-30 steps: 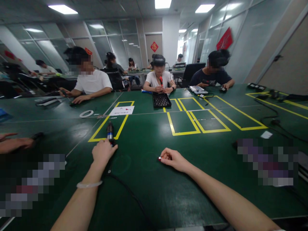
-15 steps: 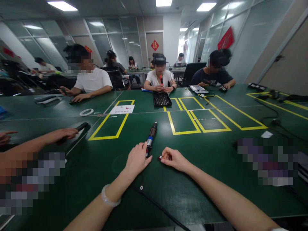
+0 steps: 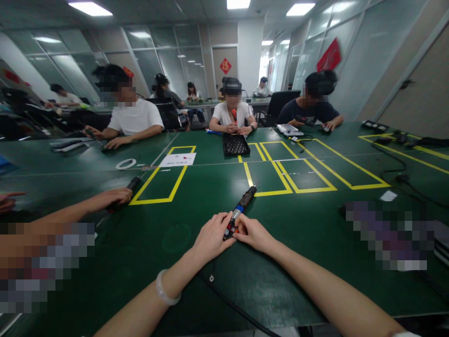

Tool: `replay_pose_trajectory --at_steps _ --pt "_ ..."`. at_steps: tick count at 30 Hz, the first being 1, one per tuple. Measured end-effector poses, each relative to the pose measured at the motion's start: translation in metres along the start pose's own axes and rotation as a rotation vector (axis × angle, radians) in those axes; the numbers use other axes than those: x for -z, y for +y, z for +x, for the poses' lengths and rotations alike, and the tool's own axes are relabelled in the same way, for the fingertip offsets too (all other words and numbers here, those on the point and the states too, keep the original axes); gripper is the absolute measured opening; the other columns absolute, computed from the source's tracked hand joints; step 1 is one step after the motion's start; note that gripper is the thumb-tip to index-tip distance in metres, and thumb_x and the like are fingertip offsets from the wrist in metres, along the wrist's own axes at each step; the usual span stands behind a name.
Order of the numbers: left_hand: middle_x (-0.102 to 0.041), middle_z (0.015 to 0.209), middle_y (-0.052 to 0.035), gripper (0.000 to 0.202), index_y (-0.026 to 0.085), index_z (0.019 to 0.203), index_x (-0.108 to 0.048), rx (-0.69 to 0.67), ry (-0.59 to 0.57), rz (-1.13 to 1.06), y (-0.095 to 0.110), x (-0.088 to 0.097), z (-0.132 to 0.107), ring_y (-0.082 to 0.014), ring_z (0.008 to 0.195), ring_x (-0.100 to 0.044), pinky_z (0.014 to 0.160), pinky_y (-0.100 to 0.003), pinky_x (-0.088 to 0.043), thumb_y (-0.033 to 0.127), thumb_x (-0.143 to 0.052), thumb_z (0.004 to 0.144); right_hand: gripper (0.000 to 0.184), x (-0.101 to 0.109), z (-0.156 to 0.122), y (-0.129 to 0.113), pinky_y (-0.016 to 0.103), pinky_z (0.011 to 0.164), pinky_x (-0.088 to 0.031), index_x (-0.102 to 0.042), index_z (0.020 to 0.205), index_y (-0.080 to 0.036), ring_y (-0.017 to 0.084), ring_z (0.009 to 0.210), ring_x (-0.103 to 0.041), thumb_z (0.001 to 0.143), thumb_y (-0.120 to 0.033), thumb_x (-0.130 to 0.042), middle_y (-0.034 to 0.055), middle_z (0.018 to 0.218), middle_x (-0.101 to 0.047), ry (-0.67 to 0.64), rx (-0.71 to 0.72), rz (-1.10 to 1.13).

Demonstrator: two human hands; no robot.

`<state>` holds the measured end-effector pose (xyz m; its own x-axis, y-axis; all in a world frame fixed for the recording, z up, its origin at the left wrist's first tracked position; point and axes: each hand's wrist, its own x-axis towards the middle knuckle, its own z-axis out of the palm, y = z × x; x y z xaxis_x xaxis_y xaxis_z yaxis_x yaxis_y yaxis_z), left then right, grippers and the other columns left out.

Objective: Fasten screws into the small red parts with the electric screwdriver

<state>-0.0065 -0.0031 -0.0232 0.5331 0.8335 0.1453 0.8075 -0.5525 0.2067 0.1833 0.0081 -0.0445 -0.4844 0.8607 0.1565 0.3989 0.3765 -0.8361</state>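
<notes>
My left hand (image 3: 210, 238) is closed around the rear end of a corded electric screwdriver (image 3: 241, 209), a dark tool with a blue band whose tip points away to the upper right over the green table (image 3: 196, 196). Its black cable (image 3: 231, 302) trails back toward me. My right hand (image 3: 254, 232) is pinched on a small red and silver part that I cannot name, held against the screwdriver's handle beside my left fingers. A pale bangle sits on my left wrist.
Yellow tape rectangles (image 3: 266, 180) mark the table. A black tray (image 3: 235, 145) and a white paper (image 3: 178, 160) lie farther off. A neighbour's arm (image 3: 105, 200) rests at the left holding a dark tool. Several people sit across the table. Cables (image 3: 396, 175) run at the right.
My left hand has carried the screwdriver from the left yellow rectangle rightward across the table until it meets my right hand, which stayed put. The neighbour's arm has reached in from the left.
</notes>
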Motion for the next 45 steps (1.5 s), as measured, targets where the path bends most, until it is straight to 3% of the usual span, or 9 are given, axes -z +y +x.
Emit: replay_pose_trajectory --at_steps 7,13,20,25,29,34,38,41,45 --pt "-0.049 0.125 -0.0109 0.068 0.023 0.143 -0.031 0.005 0.038 0.040 0.002 -0.005 0.001 -0.0252 0.106 -0.050 0.088 -0.038 -0.044 0.048 -0.053 0.084 0.010 0.000 -0.003 0.001 0.021 0.056 -0.036 -0.054 0.081 -0.018 0.011 0.056 -0.049 0.086 -0.027 -0.057 -0.0029 0.066 -0.055 0.007 0.084 0.047" --pt "-0.050 0.120 -0.0101 0.058 0.026 0.145 -0.030 0.011 0.064 0.101 0.006 -0.007 0.004 -0.0241 0.101 -0.050 0.084 -0.037 -0.044 0.043 -0.044 0.090 0.011 0.003 -0.005 0.000 0.021 0.057 -0.037 -0.055 0.090 -0.018 0.011 0.058 -0.049 0.089 -0.029 -0.053 -0.0028 0.068 -0.054 0.057 0.085 0.087" --pt "-0.048 0.121 -0.0101 0.058 0.028 0.144 -0.032 0.042 0.087 0.155 -0.014 -0.005 0.023 -0.0242 0.100 -0.049 0.084 -0.036 -0.043 0.045 -0.045 0.090 0.010 0.007 -0.006 0.002 0.022 0.058 -0.037 -0.053 0.093 -0.019 0.011 0.056 -0.048 0.089 -0.028 -0.052 -0.0047 0.063 -0.051 0.077 0.027 0.062" --pt "-0.049 0.121 -0.0107 0.057 0.028 0.143 -0.034 0.165 0.112 0.202 -0.054 0.006 0.035 -0.0243 0.100 -0.050 0.084 -0.035 -0.043 0.045 -0.046 0.090 0.010 0.008 -0.006 0.004 0.022 0.058 -0.036 -0.054 0.096 -0.019 0.011 0.057 -0.048 0.089 -0.025 -0.051 -0.0045 0.065 -0.051 0.043 0.032 0.054" --pt "-0.049 0.123 -0.0128 0.058 0.025 0.143 -0.035 0.350 0.100 0.253 -0.109 0.019 0.032 -0.0255 0.102 -0.051 0.086 -0.035 -0.042 0.048 -0.042 0.090 0.011 0.009 -0.006 0.005 0.021 0.059 -0.036 -0.055 0.097 -0.018 0.010 0.059 -0.048 0.089 -0.024 -0.051 -0.0044 0.066 -0.051 0.024 0.031 0.047" --pt "-0.048 0.128 -0.0168 0.061 0.021 0.145 -0.034 0.610 0.065 0.371 -0.188 0.037 0.001 -0.0306 0.106 -0.052 0.088 -0.040 -0.042 0.049 -0.036 0.091 0.008 0.009 -0.005 0.006 0.020 0.058 -0.035 -0.056 0.093 -0.017 0.010 0.059 -0.047 0.088 -0.022 -0.052 -0.0048 0.065 -0.050 0.019 0.034 0.035" --pt "-0.046 0.132 -0.0196 0.063 0.021 0.145 -0.033 0.767 0.044 0.389 -0.236 0.053 -0.038 -0.0364 0.110 -0.050 0.085 -0.046 -0.043 0.052 -0.032 0.090 0.008 0.009 -0.006 0.006 0.020 0.059 -0.035 -0.056 0.091 -0.017 0.010 0.058 -0.047 0.088 -0.022 -0.052 -0.0048 0.065 -0.050 0.023 0.041 0.034" --pt "-0.047 0.132 -0.0197 0.063 0.021 0.144 -0.034 0.878 0.036 0.396 -0.254 0.065 -0.063 -0.0399 0.111 -0.049 0.084 -0.048 -0.043 0.054 -0.029 0.091 0.008 0.008 -0.005 0.006 0.020 0.059 -0.035 -0.057 0.091 -0.017 0.010 0.059 -0.047 0.088 -0.022 -0.052 -0.0046 0.065 -0.051 0.014 0.037 0.033" --pt "-0.050 0.127 -0.0215 0.061 0.019 0.139 -0.040 0.904 0.090 0.409 -0.253 0.073 -0.079 -0.0402 0.109 -0.051 0.083 -0.048 -0.044 0.053 -0.035 0.089 0.008 0.009 -0.005 0.004 0.020 0.058 -0.035 -0.057 0.090 -0.017 0.010 0.059 -0.048 0.088 -0.023 -0.053 -0.0043 0.065 -0.051 0.002 0.024 0.026"
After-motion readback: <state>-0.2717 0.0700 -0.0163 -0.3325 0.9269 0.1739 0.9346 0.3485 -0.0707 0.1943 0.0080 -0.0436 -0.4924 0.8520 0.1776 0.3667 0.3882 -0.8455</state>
